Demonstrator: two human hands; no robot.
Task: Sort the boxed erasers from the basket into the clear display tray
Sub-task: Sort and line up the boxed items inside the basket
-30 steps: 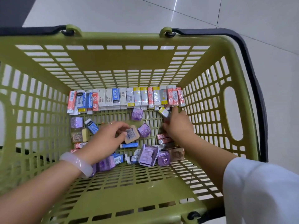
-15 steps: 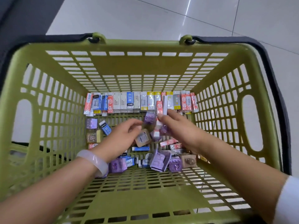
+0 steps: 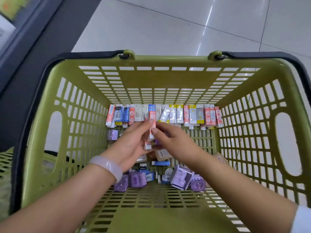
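Both hands are inside the olive green basket. My left hand, with a pale bangle on its wrist, grips a small stack of red-and-white boxed erasers held upright. My right hand pinches the same stack from the right side. A row of boxed erasers in red, blue, yellow and white stands against the far wall of the basket. Loose purple boxes, blue boxes and brown ones lie on the basket floor below the hands. No clear display tray is in view.
The basket has slotted walls, oval handle holes at the sides and black carry handles folded down along the rim. It stands on a pale tiled floor. A dark shelf base runs along the upper left.
Both hands left the loose boxes on the floor and came together at the middle. They now hold a stack of red-and-white erasers raised in front of the back row.
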